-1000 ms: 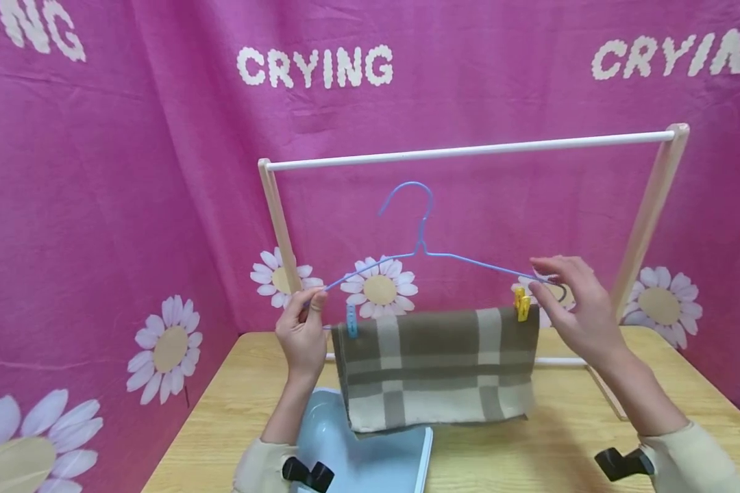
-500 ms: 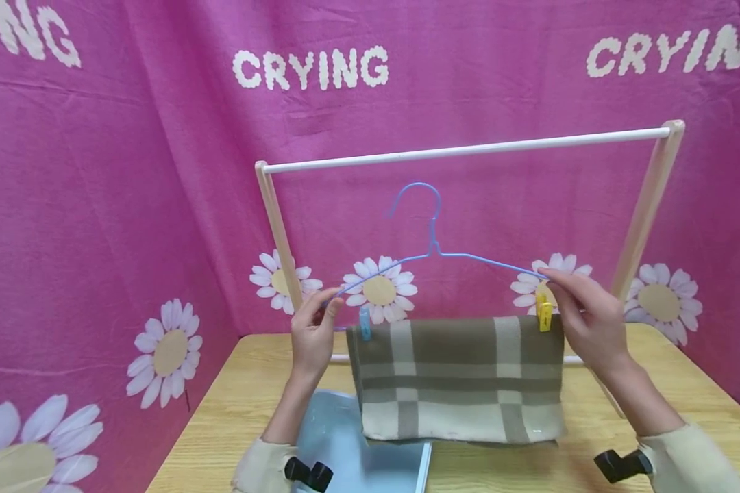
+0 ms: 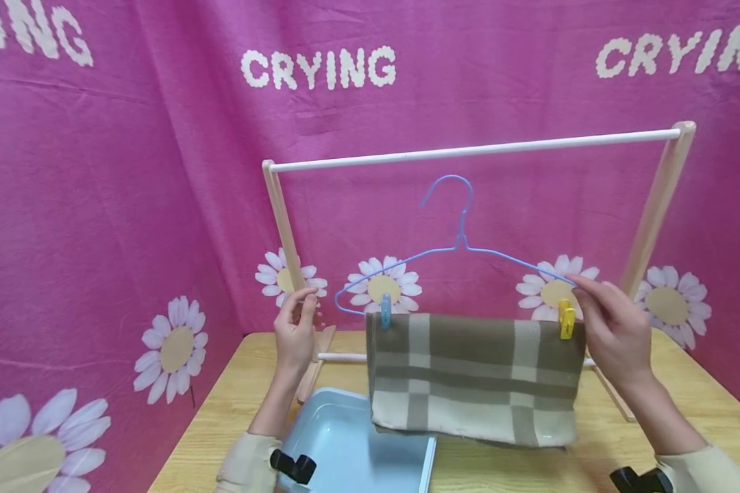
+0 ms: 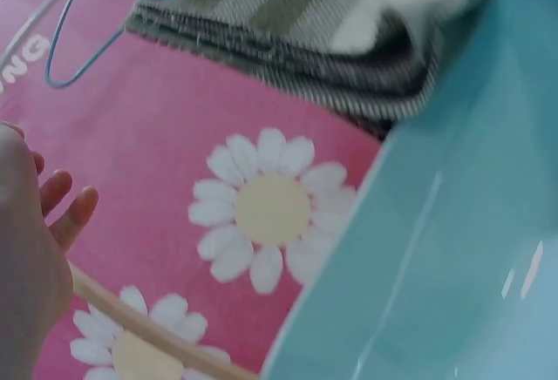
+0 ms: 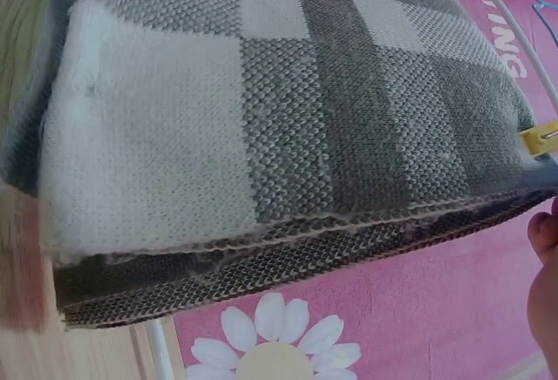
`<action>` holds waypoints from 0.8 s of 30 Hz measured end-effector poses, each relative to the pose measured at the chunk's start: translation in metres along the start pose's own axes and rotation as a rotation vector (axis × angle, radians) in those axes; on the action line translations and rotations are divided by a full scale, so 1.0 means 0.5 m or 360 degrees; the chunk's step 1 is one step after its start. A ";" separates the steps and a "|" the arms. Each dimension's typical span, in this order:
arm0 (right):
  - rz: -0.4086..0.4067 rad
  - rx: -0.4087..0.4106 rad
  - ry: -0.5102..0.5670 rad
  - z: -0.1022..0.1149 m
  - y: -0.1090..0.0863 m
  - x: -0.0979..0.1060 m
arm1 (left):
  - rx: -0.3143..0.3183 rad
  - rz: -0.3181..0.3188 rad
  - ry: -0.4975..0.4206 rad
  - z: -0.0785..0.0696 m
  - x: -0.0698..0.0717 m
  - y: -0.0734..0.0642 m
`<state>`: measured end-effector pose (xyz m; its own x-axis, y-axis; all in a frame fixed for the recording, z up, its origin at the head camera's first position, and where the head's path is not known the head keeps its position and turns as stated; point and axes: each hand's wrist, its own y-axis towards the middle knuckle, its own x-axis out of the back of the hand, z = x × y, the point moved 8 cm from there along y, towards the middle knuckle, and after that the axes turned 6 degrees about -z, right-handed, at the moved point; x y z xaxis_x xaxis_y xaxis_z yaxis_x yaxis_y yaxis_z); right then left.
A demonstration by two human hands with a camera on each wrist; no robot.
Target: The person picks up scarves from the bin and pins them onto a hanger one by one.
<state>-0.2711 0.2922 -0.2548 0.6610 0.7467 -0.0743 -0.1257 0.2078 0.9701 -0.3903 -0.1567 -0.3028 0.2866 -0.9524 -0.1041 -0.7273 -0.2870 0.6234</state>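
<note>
My right hand pinches the right shoulder of a blue wire clothes hanger, which hangs upright with its hook on top. Folded over the hanger's bottom bar is a brown and cream plaid knit scarf. A blue clothespin clips it at the left, a yellow clothespin at the right. My left hand is apart from the hanger's left end, fingers loosely bent and holding nothing. In the left wrist view, its fingers are away from the wire. The right wrist view shows the scarf's layered edges.
Behind the hanger stands a rack with a white top rail and wooden legs. A light blue plastic basin sits on the wooden table, partly under the scarf. A pink flowered curtain encloses the table.
The hanger and scarf have shifted right. My right hand has closed its pinch on the right shoulder and moved right; my left hand has let go of the left end and drawn back left.
</note>
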 end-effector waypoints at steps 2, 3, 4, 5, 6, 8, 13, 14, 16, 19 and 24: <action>0.0003 -0.0028 -0.0005 -0.003 -0.003 0.006 | -0.0047 -0.0009 0.0045 0.027 0.008 0.006; -0.0001 -0.0036 -0.0011 -0.004 -0.004 0.009 | -0.0081 -0.0012 0.0086 0.042 0.011 0.010; -0.0007 -0.0044 -0.0016 -0.004 -0.004 0.012 | -0.0124 -0.0016 0.0127 0.053 0.014 0.012; -0.0007 -0.0053 -0.0028 -0.003 -0.004 0.013 | -0.0150 -0.0019 0.0158 0.065 0.017 0.013; -0.0010 -0.0061 -0.0033 -0.002 -0.004 0.014 | -0.0177 -0.0029 0.0197 0.075 0.022 0.013; -0.0012 -0.0077 -0.0039 0.001 -0.003 0.016 | -0.0214 -0.0037 0.0260 0.095 0.030 0.013; -0.0041 -0.0121 -0.0062 -0.004 0.002 0.022 | -0.0340 -0.0003 0.0465 0.121 0.041 0.012; -0.0056 -0.0132 -0.0072 -0.008 0.004 0.025 | -0.0381 -0.0003 0.0545 0.126 0.042 0.014; -0.0086 -0.0155 -0.0087 -0.019 0.004 0.031 | -0.0440 -0.0016 0.0693 0.136 0.047 0.016; -0.0105 -0.0172 -0.0091 -0.037 0.004 0.038 | -0.0479 -0.0047 0.0886 0.156 0.058 0.018; -0.0125 -0.0154 -0.0082 -0.056 0.006 0.048 | -0.0478 0.0048 0.1063 0.184 0.061 0.022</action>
<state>-0.2764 0.3285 -0.2604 0.7086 0.6927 -0.1347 -0.1411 0.3261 0.9347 -0.4467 -0.1984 -0.3704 0.6579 -0.6662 0.3513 -0.5662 -0.1299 0.8140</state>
